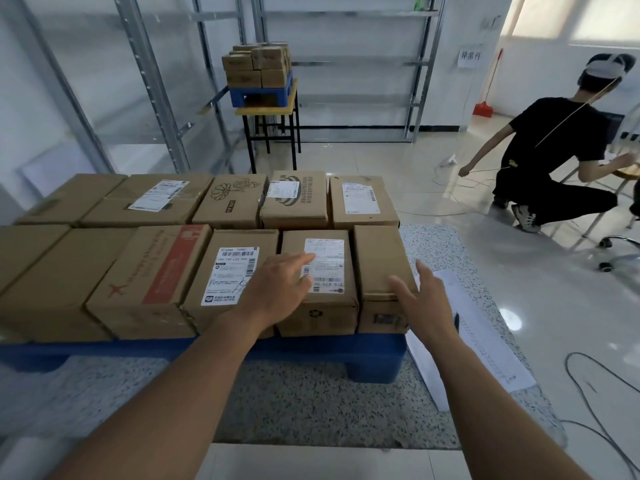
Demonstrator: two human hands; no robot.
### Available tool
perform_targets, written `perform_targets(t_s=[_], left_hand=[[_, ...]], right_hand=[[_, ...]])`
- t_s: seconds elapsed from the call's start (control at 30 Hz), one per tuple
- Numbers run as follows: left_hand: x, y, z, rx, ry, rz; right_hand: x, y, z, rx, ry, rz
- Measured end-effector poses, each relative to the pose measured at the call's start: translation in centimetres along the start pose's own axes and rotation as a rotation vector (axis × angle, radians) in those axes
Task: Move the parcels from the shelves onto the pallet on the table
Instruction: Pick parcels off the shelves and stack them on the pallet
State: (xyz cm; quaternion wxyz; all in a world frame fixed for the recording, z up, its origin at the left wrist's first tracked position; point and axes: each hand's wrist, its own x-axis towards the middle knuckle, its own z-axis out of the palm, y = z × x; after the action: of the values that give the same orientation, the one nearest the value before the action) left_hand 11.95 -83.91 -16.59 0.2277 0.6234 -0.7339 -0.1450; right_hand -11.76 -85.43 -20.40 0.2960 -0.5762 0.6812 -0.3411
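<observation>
Several brown cardboard parcels stand in two rows on a blue pallet (311, 351) on the speckled table (311, 410). My left hand (277, 289) lies flat with straight fingers on top of a labelled parcel (322, 306) in the front row. My right hand (422, 299) is open at the near right corner of the rightmost front parcel (377, 265), its fingers touching the parcel's top edge and side. Neither hand holds anything.
Metal shelves (346, 64) line the back and left walls. A small table (270, 109) further back carries another blue pallet (259, 91) stacked with boxes. A person in black (554, 161) crouches at the right. Paper sheets (478, 334) lie on the table's right edge; cables (588, 386) trail on the floor.
</observation>
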Motion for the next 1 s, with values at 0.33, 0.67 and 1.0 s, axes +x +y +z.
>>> perform_targets(t_s=[0.33, 0.67, 1.0], left_hand=[[-4.5, -10.1, -7.8, -0.037, 0.212, -0.104], [-10.5, -24.8, -16.4, 0.081, 0.382, -0.342], [-13.1, -36.8, -21.7, 0.243, 0.221, -0.699]], right_hand=[[-5.0, -12.7, 10.1, -0.482, -0.163, -0.369], [-10.1, -22.5, 24.2, -0.509, -0.341, -0.679], [-11.7, -28.5, 33.1, -0.579, -0.451, -0.709]])
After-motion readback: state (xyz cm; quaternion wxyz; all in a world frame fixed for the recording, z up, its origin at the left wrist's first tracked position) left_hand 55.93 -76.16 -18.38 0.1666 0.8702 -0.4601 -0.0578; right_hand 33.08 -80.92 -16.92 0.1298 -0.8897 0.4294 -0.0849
